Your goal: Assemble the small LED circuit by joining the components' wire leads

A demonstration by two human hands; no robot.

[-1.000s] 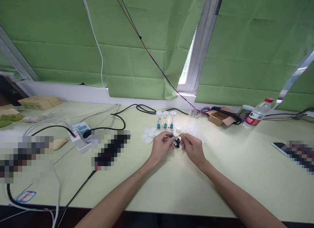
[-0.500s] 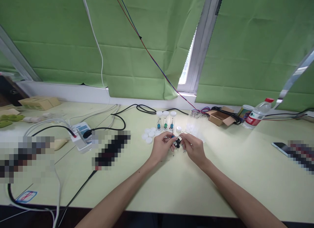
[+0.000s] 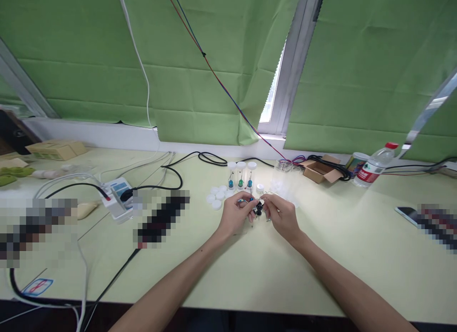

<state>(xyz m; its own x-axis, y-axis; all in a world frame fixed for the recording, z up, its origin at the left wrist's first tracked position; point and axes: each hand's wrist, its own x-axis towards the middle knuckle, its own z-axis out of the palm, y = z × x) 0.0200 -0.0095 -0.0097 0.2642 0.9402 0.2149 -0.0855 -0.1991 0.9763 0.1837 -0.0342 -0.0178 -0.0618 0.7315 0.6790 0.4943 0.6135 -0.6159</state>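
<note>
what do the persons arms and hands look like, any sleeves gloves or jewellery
Both forearms are bare from the bottom edge of the picture up to the wrists: no sleeves show. The left hand and right hand wear no gloves. No watch, band or ring can be seen, though the fingers are too small to rule out a thin ring.
</note>
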